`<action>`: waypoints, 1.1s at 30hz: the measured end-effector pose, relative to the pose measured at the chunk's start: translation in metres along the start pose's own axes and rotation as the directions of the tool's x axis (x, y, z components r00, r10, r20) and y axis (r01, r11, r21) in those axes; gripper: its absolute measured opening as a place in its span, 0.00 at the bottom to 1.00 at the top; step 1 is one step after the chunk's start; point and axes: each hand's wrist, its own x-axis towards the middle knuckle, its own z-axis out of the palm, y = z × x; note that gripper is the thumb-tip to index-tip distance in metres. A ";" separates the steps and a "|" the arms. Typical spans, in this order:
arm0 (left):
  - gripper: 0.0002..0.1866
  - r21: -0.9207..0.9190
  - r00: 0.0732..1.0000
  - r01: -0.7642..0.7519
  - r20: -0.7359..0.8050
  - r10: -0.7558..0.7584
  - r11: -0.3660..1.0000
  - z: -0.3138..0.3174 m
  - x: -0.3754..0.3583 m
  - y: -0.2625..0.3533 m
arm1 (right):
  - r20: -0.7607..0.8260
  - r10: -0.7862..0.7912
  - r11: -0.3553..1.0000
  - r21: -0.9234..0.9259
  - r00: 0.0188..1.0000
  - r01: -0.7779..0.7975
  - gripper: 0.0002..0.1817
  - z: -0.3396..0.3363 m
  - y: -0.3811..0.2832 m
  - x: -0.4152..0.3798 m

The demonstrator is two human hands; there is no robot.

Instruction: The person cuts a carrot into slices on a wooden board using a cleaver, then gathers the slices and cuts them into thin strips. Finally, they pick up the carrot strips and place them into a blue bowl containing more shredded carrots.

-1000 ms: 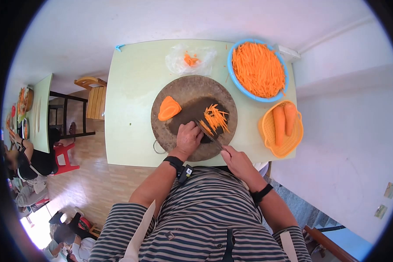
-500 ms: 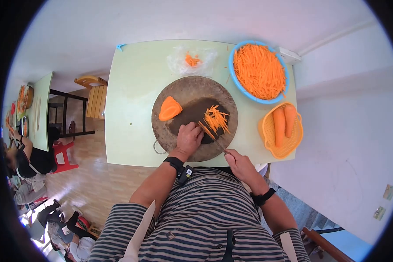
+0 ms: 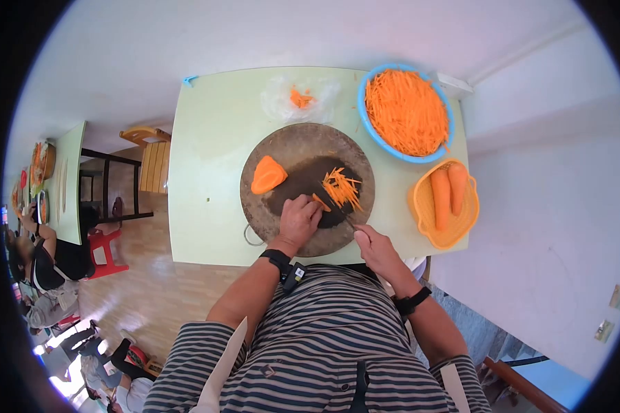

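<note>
My left hand (image 3: 300,221) rests with bent fingers on a small stack of carrot slices (image 3: 320,202), holding it down on a round, dark-stained chopping board (image 3: 269,144). In my right hand (image 3: 379,249) is the handle of a knife (image 3: 349,220). Its thin-looking blade stands just right of the held slices, and much of it is hard to see. Cut carrot strips (image 3: 342,188) lie in a loose pile beyond the blade. A larger carrot piece (image 3: 268,175), cut into flat slices, sits at the board's left side.
At the back right stands a blue basin (image 3: 362,124) heaped with carrot shreds. Nearer, a yellow basket (image 3: 420,219) holds two whole carrots (image 3: 441,199). A plastic bag (image 3: 275,103) with carrot bits lies behind the board. Other people sit at a table (image 3: 69,179) far left.
The knife and my right hand have shifted slightly up, and the blade's angle has changed beside the held slices. My left hand stays nearly in place. The whole view has moved slightly.
</note>
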 end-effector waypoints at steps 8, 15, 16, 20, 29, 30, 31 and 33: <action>0.08 0.011 1.000 0.017 0.023 -0.018 1.000 -0.003 -0.002 -0.001 | 0.074 -0.053 0.993 -0.103 0.996 0.060 0.22 -0.010 -0.002 -0.019; 0.08 0.017 0.999 0.008 0.043 -0.009 1.000 -0.003 -0.003 -0.002 | 0.076 -0.031 0.982 -0.185 0.997 0.045 0.22 -0.007 -0.005 -0.016; 0.08 0.019 0.999 0.009 0.041 -0.010 1.000 -0.003 -0.002 -0.002 | 0.077 -0.034 0.981 -0.186 0.996 0.047 0.22 -0.005 -0.009 -0.012; 0.07 0.047 0.998 0.023 0.054 -0.026 0.999 -0.002 -0.004 -0.002 | 0.069 -0.017 0.977 -0.212 0.997 0.032 0.22 0.003 -0.009 -0.003; 0.07 -0.030 1.000 0.012 0.009 -0.012 0.999 -0.001 0.000 0.001 | 0.019 -0.009 1.000 -0.020 1.000 0.010 0.22 -0.007 0.001 -0.015; 0.07 -0.027 1.000 0.016 0.009 -0.016 0.999 -0.001 -0.001 0.000 | 0.049 -0.021 0.998 -0.061 0.999 0.024 0.22 -0.007 0.000 -0.017; 0.07 -0.028 1.000 0.016 0.010 -0.016 0.999 -0.001 -0.002 -0.001 | 0.049 -0.020 0.998 -0.061 0.999 0.023 0.22 -0.006 0.001 -0.018; 0.08 -0.016 1.000 0.011 0.020 -0.011 1.000 -0.001 -0.002 -0.002 | 0.063 -0.066 0.991 -0.110 0.996 0.073 0.23 -0.004 0.004 -0.019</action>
